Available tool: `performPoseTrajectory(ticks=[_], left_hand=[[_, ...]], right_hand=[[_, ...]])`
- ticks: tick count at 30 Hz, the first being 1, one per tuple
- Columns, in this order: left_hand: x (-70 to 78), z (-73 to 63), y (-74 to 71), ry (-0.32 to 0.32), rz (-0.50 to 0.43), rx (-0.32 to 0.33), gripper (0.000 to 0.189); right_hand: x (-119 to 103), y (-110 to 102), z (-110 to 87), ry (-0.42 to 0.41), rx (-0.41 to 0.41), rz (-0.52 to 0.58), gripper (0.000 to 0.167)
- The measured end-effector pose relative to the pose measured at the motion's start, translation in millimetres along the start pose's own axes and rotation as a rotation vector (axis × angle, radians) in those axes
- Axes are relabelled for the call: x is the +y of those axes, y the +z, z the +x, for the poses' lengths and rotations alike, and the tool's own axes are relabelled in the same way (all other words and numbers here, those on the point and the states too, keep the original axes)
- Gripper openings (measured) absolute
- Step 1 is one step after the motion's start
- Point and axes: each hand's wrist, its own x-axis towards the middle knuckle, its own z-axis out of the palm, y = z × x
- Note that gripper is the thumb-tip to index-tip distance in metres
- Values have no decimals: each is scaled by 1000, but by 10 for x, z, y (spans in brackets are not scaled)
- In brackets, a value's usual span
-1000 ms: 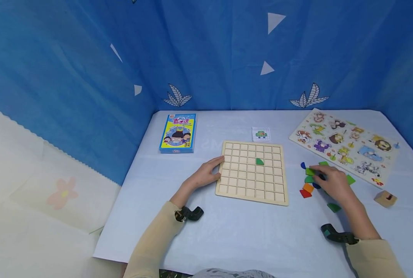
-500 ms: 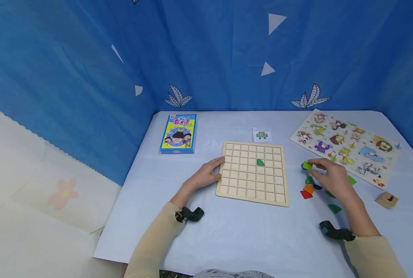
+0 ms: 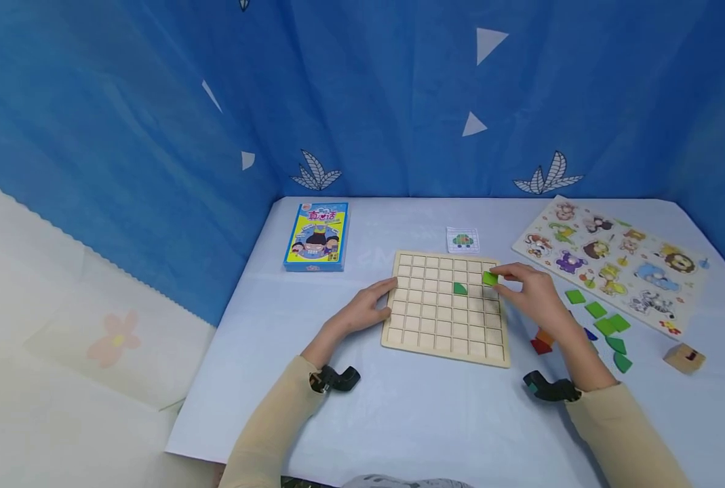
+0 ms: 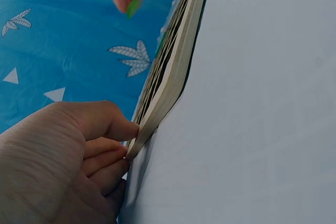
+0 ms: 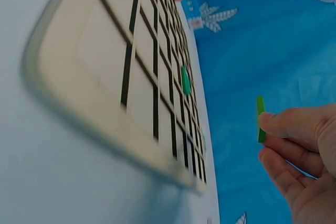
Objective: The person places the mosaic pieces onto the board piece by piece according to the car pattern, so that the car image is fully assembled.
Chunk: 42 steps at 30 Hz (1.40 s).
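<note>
My right hand (image 3: 536, 301) pinches a light green square tile (image 3: 490, 278) between thumb and fingers, over the upper right part of a wooden grid board (image 3: 420, 325). In the right wrist view, the tile (image 5: 261, 119) is held on edge, apart from the board's surface. A darker green quarter-circle piece (image 3: 460, 289) lies in one cell of the board. My left hand (image 3: 359, 312) rests at the board's left edge, fingers extended and thumb apart. The left wrist view has the thumb and fingertips of that left hand (image 4: 100, 145) touching the rim.
Loose green, blue, orange and red pieces (image 3: 606, 327) lie right of the board, partly behind my right forearm. Beyond it are a small picture card (image 3: 462, 240) and an animal puzzle board (image 3: 588, 265). A blue-yellow box (image 3: 316, 237) stands back left; a wooden block (image 3: 684, 358) sits far right.
My right hand has picked the light green square tile from the loose pieces and carried it left over the board. The left hand stays at the board's edge.
</note>
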Motion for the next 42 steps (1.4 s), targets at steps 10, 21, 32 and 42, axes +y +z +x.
performPoseTrajectory(ticks=[10,21,32,42], left_hand=[[4,1,7,29,8,13,64],[-3,2,6,35,-4,16,64],[-19,7,8,26,13,17,64],[-11,-1,7,28,0,15,65]], right_hand=[[-183,298,203,7,-63,75,30],[-137,532,283,51,-110,195,30],[-73,663,294,15,-154,192,32],[-56,708,294,-43,-152,89,32]])
